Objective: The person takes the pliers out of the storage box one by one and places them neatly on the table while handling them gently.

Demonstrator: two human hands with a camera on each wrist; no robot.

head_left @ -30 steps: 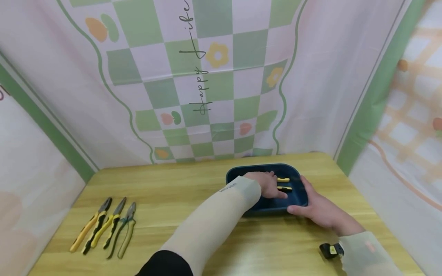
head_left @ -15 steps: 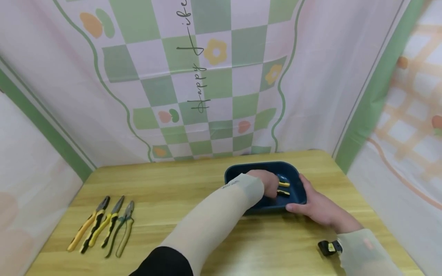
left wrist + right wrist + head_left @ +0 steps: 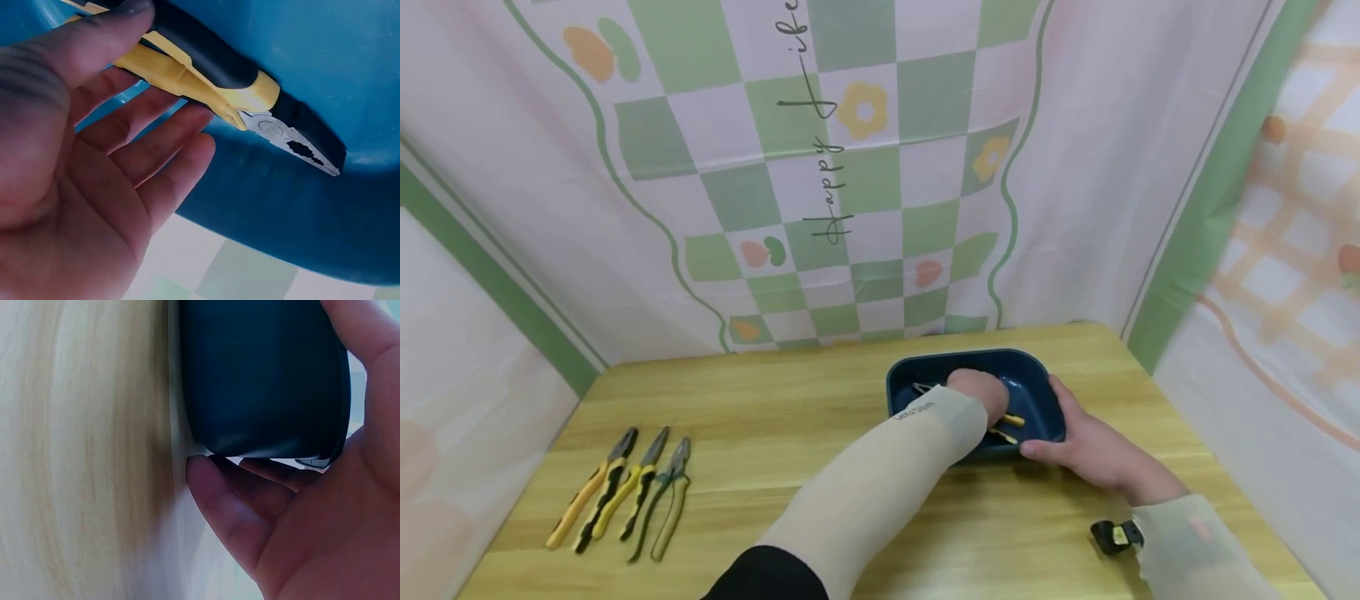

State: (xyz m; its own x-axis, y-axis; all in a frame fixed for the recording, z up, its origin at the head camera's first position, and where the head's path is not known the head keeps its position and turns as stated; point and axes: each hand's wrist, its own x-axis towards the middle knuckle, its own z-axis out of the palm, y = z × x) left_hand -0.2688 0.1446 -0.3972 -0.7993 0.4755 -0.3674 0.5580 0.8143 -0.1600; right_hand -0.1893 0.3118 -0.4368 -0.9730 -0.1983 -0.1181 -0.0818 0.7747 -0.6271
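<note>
My left hand (image 3: 983, 392) reaches down into a dark blue plastic bin (image 3: 1037, 396). In the left wrist view, its thumb lies over the black-and-yellow handles of combination pliers (image 3: 265, 103) and the fingers curl against the other side. The serrated metal jaws point away from the hand, near the bin wall. From above, the hand and sleeve hide most of the pliers; yellow handle ends show beside the hand. My right hand (image 3: 1093, 450) grips the bin's right end, thumb at the near rim and fingers around the outside wall.
Three pliers lie side by side at the table's left: orange-and-black handled pliers (image 3: 623, 443), yellow-and-black handled needle-nose pliers (image 3: 656, 448) and green-handled pliers (image 3: 680, 458). The wooden table (image 3: 775, 417) backs onto a checkered curtain (image 3: 880, 183). A metal tip (image 3: 922, 387) shows inside the bin.
My left hand has curled from spread fingers and shifted slightly right inside the bin. The yellow handle ends have tilted and moved nearer the front wall. The right hand keeps its grip.
</note>
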